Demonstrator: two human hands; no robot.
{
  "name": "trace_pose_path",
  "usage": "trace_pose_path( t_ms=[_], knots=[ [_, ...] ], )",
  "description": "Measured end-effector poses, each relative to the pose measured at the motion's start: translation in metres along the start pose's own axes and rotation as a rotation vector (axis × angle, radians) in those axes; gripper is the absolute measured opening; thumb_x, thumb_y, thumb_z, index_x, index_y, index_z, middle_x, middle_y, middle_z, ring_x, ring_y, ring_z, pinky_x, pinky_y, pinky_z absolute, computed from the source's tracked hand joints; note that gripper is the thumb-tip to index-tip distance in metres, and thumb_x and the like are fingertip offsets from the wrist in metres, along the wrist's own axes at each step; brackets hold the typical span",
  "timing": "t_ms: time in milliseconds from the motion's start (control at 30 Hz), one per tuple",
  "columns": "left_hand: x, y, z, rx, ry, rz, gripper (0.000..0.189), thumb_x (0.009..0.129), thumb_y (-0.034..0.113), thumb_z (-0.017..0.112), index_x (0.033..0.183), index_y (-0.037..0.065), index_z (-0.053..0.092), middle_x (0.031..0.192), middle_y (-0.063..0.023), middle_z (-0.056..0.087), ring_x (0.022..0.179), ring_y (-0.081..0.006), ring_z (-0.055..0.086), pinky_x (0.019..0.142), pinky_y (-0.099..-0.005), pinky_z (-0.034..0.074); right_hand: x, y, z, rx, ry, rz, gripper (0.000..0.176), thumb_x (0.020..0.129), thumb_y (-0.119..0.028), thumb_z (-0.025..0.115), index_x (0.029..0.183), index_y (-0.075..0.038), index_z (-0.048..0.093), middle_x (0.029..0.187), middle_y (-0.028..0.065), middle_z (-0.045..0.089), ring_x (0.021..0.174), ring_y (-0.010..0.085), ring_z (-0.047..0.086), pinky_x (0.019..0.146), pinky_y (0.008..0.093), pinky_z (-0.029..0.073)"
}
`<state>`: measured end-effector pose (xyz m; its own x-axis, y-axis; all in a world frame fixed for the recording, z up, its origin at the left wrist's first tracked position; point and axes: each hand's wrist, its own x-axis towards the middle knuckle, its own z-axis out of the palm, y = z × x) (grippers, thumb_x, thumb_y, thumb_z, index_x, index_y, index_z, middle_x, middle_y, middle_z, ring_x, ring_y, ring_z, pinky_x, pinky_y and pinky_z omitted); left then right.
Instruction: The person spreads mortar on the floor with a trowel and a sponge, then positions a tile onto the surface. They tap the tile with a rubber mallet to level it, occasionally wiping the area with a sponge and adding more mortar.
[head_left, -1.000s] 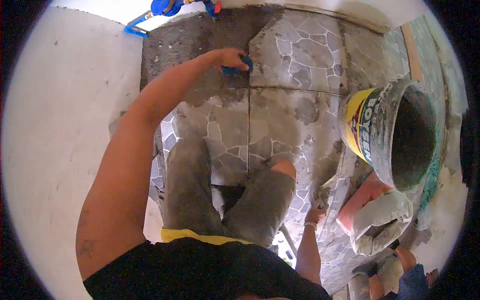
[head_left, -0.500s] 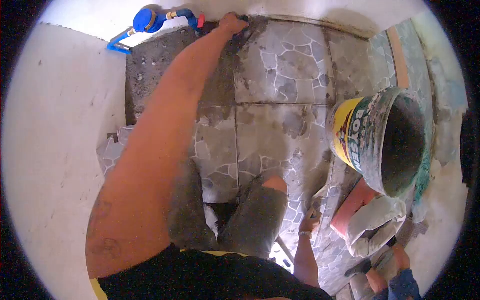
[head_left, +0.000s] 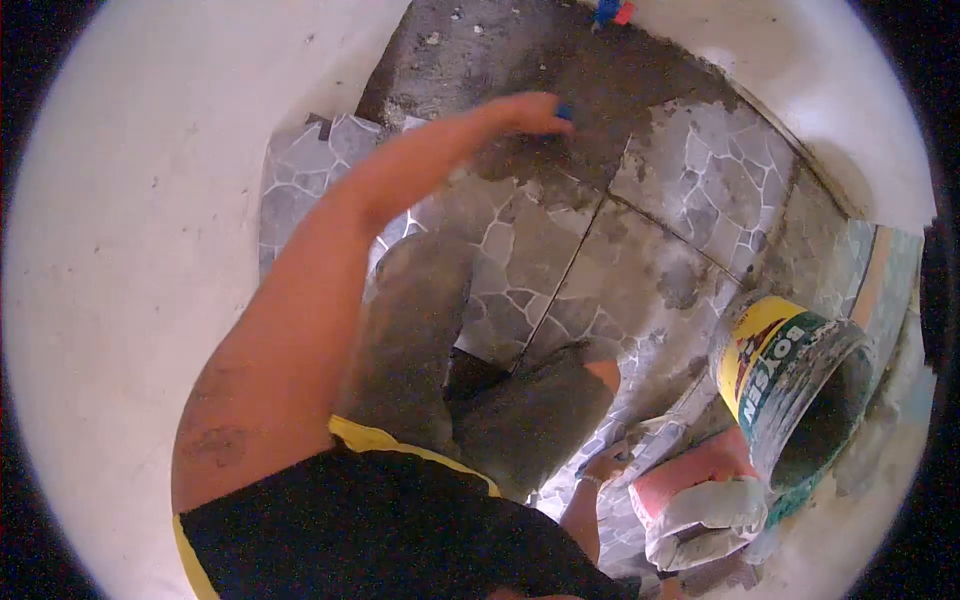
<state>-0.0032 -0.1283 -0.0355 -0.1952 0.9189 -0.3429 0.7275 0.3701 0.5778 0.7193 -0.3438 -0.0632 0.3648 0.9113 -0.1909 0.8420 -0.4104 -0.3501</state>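
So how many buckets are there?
1: the grey plastic bucket with a yellow and green label, at the person's right, beside the red and white sack. The person's body could hide another.

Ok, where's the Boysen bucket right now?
The Boysen bucket is at the right of the head view, just above the white sack, up and right of the right hand.
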Motion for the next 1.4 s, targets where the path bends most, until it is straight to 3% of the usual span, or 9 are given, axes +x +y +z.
trace_pose_path(
  t_ms=[200,300,433,667,767,833,900,1133,1400],
  knots=[
    [-0.094,-0.147,-0.092,0.232,0.336,-0.474,0.04,0.081,0.029,0.065,0.109,0.001,0.058,0.101,-0.0263,0.064,0.092,-0.0427,0.062,0.079,-0.0471,0.05,-0.004,-0.017,-0.007,-0.049,0.008,0.043,0.057,0.088,-0.046,0.056,0.107,0.009,0.054,0.094,0.0304,0.063,0.084,0.0432,0.062,0.074,0.0499,0.048],
    [-0.091,-0.143,-0.108,0.356,-0.023,-0.051,0.035,0.085,0.028,0.06,0.11,0.004,0.058,0.101,-0.0262,0.063,0.088,-0.0434,0.062,0.076,-0.0454,0.051,-0.007,-0.025,-0.007,0.013,-0.02,0.086,0.061,0.088,-0.048,0.057,0.112,0.008,0.053,0.097,0.0306,0.062,0.087,0.044,0.061,0.076,0.0505,0.048],
    [-0.048,-0.078,-0.114,0.224,-0.302,-0.038,0.033,0.09,0.029,0.052,0.11,0.004,0.059,0.096,-0.0241,0.065,0.075,-0.0406,0.064,0.067,-0.0458,0.053,-0.006,-0.005,-0.005,-0.138,-0.007,0.085,0.071,0.087,-0.053,0.056,0.126,0.006,0.045,0.111,0.03,0.058,0.096,0.0457,0.058,0.083,0.0508,0.049],
    [0.111,-0.087,-0.135,0.614,0.101,0.024,0.035,0.092,0.03,0.049,0.1,0.0,0.065,0.088,-0.0167,0.069,0.069,-0.0375,0.066,0.062,-0.047,0.053,-0.01,-0.033,-0.013,-0.052,-0.029,0.099,0.058,0.089,-0.052,0.054,0.107,0.003,0.057,0.098,0.0267,0.062,0.091,0.0418,0.059,0.075,0.0495,0.046],
    [0.065,-0.021,-0.107,0.281,0.505,-0.124,0.037,0.083,0.033,0.059,0.106,0.004,0.065,0.1,-0.0164,0.067,0.087,-0.0334,0.065,0.078,-0.042,0.051,-0.015,-0.035,-0.014,-0.074,0.08,0.032,0.048,0.089,-0.048,0.056,0.088,0.0,0.056,0.08,0.0224,0.061,0.074,0.0385,0.059,0.065,0.0504,0.042],
    [0.058,0.018,-0.08,-0.405,0.54,-0.227,0.049,0.077,0.034,0.064,0.116,0.005,0.061,0.108,-0.0164,0.064,0.099,-0.0319,0.061,0.09,-0.0407,0.047,-0.011,-0.039,-0.011,0.022,0.102,0.05,0.046,0.089,-0.047,0.057,0.086,0.0,0.056,0.077,0.0211,0.061,0.069,0.0379,0.058,0.062,0.05,0.042],
    [0.052,0.052,-0.058,-0.455,0.391,-0.21,0.061,0.073,0.035,0.066,0.126,0.005,0.055,0.113,-0.0163,0.06,0.11,-0.0322,0.054,0.099,-0.04,0.041,-0.015,-0.027,-0.004,0.017,0.138,0.052,0.044,0.088,-0.045,0.057,0.085,-0.001,0.055,0.073,0.0198,0.06,0.066,0.0369,0.057,0.06,0.0491,0.042],
    [0.151,0.224,0.039,0.039,0.353,0.608,0.054,0.071,0.02,0.067,0.122,0.01,0.053,0.117,-0.0203,0.052,0.114,-0.0414,0.048,0.098,-0.046,0.042,-0.008,-0.029,-0.012,-0.026,0.097,0.112,0.04,0.086,-0.043,0.061,0.084,-0.003,0.054,0.069,0.0165,0.057,0.061,0.0329,0.054,0.058,0.045,0.042],
    [0.286,0.284,0.135,0.385,0.494,0.615,0.017,0.078,0.007,0.055,0.091,0.005,0.065,0.122,-0.0151,0.05,0.109,-0.0354,0.054,0.087,-0.0457,0.05,-0.004,-0.015,-0.003,0.063,0.138,0.038,0.036,0.088,-0.038,0.062,0.084,-0.002,0.058,0.07,0.0168,0.063,0.06,0.0325,0.06,0.054,0.0424,0.044]
  ],
)
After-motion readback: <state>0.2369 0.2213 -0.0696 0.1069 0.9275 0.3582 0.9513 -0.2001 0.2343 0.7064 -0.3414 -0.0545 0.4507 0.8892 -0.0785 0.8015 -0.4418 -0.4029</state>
